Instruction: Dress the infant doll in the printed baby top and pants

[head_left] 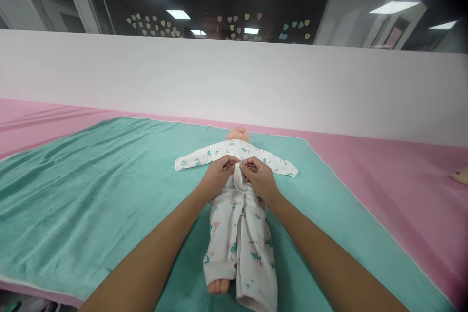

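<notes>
A baby doll (238,133) lies on its back with its head at the far end. It wears a white printed baby top (199,157) with both sleeves spread sideways, and matching printed pants (223,224). One bare foot (218,286) pokes out of the left pant leg; the other leg's cuff hides its foot. Over the doll's chest, my left hand (218,171) pinches the top's front edge beside a small pale button (237,165). My right hand (260,178) pinches the fabric just right of that button, with the lower flap hanging loose below.
A teal blanket (109,204) lies under the doll, over a pink sheet (395,180). Behind stands a low white wall (219,83) topped by dark glass with heart stickers. A beige object (461,175) shows at the right edge.
</notes>
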Action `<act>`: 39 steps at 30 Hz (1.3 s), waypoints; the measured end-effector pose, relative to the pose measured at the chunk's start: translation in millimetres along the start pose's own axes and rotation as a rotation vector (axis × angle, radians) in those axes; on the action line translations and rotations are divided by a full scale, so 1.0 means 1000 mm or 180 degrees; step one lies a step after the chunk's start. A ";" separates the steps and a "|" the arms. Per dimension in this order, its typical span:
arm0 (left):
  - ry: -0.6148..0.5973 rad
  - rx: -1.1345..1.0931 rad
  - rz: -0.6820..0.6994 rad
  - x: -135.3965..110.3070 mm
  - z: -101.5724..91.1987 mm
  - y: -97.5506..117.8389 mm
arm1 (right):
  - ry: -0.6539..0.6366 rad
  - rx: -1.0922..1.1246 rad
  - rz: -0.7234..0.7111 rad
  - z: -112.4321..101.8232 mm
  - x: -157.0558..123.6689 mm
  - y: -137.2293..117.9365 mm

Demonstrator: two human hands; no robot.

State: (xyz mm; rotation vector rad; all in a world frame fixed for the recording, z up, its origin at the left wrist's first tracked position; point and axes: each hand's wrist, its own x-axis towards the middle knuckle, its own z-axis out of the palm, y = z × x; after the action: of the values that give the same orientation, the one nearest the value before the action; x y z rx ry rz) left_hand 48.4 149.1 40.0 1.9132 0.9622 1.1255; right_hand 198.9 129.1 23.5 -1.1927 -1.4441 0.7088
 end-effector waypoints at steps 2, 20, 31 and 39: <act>0.0045 0.0091 -0.0054 -0.001 0.000 0.001 | -0.0054 -0.0089 -0.0048 -0.001 -0.001 -0.002; -0.0038 0.0424 -0.0033 0.001 -0.001 0.002 | -0.0117 -0.0237 -0.0016 -0.001 0.002 -0.001; 0.0784 0.1122 0.0327 0.009 -0.005 -0.024 | 0.0408 -0.0689 -0.0408 -0.008 0.001 0.005; 0.0162 0.2969 -0.0301 0.007 -0.080 -0.094 | -0.0070 -0.3333 -0.0658 -0.094 0.023 0.082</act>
State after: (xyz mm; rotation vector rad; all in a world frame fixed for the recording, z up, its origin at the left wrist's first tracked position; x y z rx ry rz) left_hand -44.5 216.0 -7.4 2.4953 1.7976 0.7035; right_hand 314.4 159.6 -19.7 -1.7489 -1.9919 -0.2585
